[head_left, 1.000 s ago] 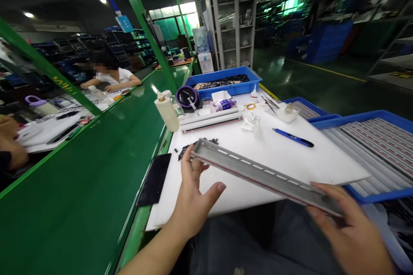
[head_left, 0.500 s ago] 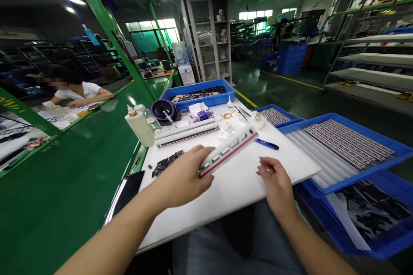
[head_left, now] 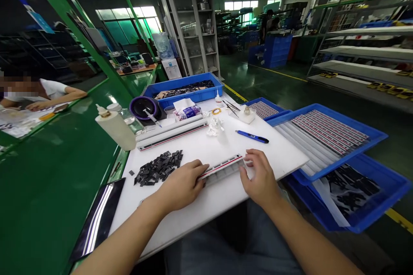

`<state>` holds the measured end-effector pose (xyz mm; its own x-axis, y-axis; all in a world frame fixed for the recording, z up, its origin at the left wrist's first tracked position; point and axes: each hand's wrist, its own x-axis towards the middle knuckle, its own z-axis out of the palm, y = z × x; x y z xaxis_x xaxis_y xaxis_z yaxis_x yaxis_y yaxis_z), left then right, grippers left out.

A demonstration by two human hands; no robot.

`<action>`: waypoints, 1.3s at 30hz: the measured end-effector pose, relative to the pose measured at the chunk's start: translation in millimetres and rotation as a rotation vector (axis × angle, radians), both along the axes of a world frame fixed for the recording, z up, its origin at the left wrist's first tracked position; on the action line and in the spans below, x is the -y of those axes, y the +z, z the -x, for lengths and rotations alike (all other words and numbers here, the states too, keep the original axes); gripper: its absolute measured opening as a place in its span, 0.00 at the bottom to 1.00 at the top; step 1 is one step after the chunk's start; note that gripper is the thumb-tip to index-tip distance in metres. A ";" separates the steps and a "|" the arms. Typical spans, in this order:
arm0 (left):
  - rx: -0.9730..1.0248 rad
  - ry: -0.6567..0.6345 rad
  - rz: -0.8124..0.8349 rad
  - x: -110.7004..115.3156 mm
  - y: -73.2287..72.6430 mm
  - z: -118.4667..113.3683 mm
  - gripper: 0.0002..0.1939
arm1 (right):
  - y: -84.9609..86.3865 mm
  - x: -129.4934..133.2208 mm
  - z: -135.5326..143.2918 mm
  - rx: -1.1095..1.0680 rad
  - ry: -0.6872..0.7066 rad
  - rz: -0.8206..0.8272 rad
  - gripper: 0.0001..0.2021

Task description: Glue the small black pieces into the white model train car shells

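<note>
Strip, pale with dark slots and a red stripe (head_left: 222,166), low over the near part of the white work board (head_left: 277,152), between the two hands; slanted, its right end farther from the wearer. Cannot tell whether its underside touches the board

Left hand (head_left: 180,185): closed round the strip's left end, fingers over the top, thumb on the near side. Right hand (head_left: 262,180): fingers curved and parted from the thumb, at the strip's right end. Contact there cannot be made out

Loose heap of small black pieces (head_left: 158,168) beyond the left hand, one piece lying apart at its left. Dark glossy panel (head_left: 99,219) at the board's left edge, light streaks across it. Farther back, a second striped strip (head_left: 174,136), lying flat; crumpled white tissue (head_left: 214,127) near its right end. Blue pen-like tool (head_left: 252,136) right of the tissue

Back left: cream squeeze bottle (head_left: 116,132), syringe (head_left: 151,117) against a black tub with purple rim (head_left: 131,109). Behind these, blue bin (head_left: 196,96) of dark pieces. Off the board's right side, blue tray (head_left: 376,132) holding rows of striped strips (head_left: 332,131). White sleeve (head_left: 54,89) of another person, far left, beyond the green partition (head_left: 64,159)
</note>
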<state>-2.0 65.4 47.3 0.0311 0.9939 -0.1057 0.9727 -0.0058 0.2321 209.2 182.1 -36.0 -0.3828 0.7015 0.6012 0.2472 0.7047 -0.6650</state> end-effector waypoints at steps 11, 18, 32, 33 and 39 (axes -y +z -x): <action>0.081 -0.047 0.018 -15.9 -2.3 15.2 0.18 | 8.0 -3.2 2.7 0.449 0.042 -0.186 0.19; 0.149 -0.079 0.046 -20.6 -0.4 18.8 0.23 | 10.8 -3.1 4.2 0.486 0.038 -0.169 0.20; -0.028 -0.080 0.019 -14.7 -4.5 11.7 0.21 | 3.0 -0.8 1.4 0.439 -0.002 -0.228 0.18; -0.040 -0.082 0.017 -13.5 -4.7 11.2 0.21 | 2.4 -0.6 1.0 0.438 -0.001 -0.232 0.18; -0.075 -0.080 0.007 -11.3 -7.7 11.1 0.20 | 0.1 -0.5 0.0 0.449 0.007 -0.239 0.20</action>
